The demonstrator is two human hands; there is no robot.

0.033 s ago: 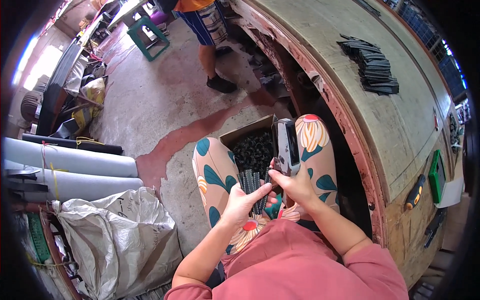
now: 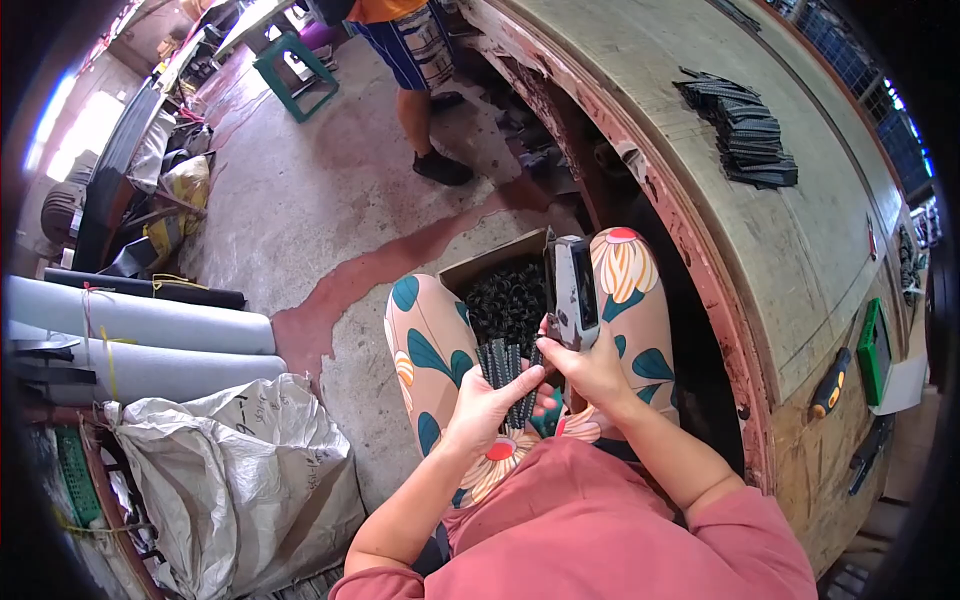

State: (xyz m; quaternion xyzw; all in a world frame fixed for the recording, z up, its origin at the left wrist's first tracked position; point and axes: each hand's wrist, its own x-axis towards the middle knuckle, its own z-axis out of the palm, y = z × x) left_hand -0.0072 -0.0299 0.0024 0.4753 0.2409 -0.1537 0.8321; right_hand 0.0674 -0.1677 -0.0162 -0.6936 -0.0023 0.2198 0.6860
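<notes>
My left hand [image 2: 490, 405] is closed round a bundle of short black strips [image 2: 498, 365] with pale stitch-like lines, held over my lap. My right hand [image 2: 588, 365] is closed beside it, thumb and fingers pinching a black strip at the bundle's right side. Just above the right hand, a worn grey metal tool [image 2: 572, 290] with a dark slot stands upright between my knees; its lower part is hidden by the hand. Beyond the hands, a cardboard box [image 2: 492, 257] holds many small black loops [image 2: 505, 300].
A wooden workbench [image 2: 690, 120] curves along the right, carrying a pile of black strips [image 2: 740, 130], a screwdriver [image 2: 831, 384] and a green frame [image 2: 876, 350]. At left are a white sack [image 2: 250, 480] and grey rolls [image 2: 150, 315]. A person [image 2: 415, 100] stands ahead near a green stool [image 2: 295, 75].
</notes>
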